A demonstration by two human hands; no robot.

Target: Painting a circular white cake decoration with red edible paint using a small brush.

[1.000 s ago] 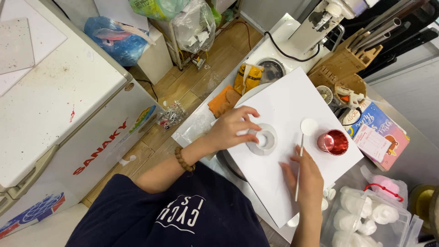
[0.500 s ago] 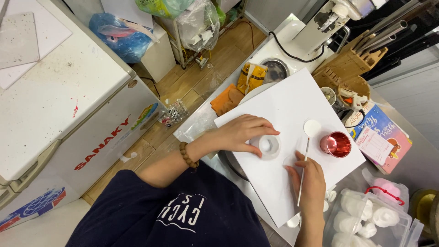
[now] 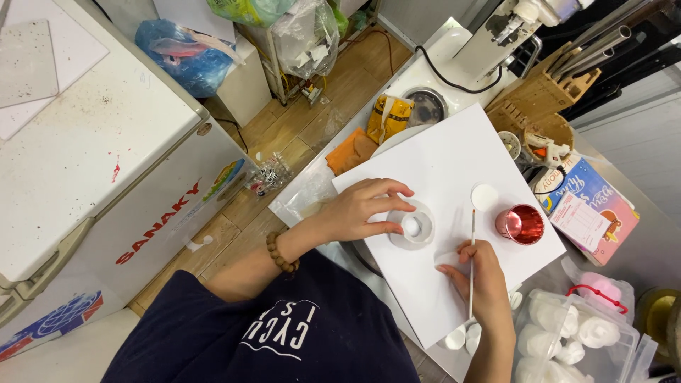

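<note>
A white ring (image 3: 413, 228), round with a pale ball in its hollow, lay on a white board (image 3: 454, 170) near the board's left edge. The left hand (image 3: 365, 209) curled over it, fingertips pinching its rim. Just to the right, the right hand (image 3: 482, 284) gripped a thin stick (image 3: 472, 255) that pointed up toward a small white disc (image 3: 485, 196). A shiny red cup (image 3: 520, 225) stood beside the disc, close to the board's right edge. Below the board, a clear box (image 3: 574, 333) held white moulded pieces. A wooden knife block (image 3: 539, 96) stood beyond the board.
</note>
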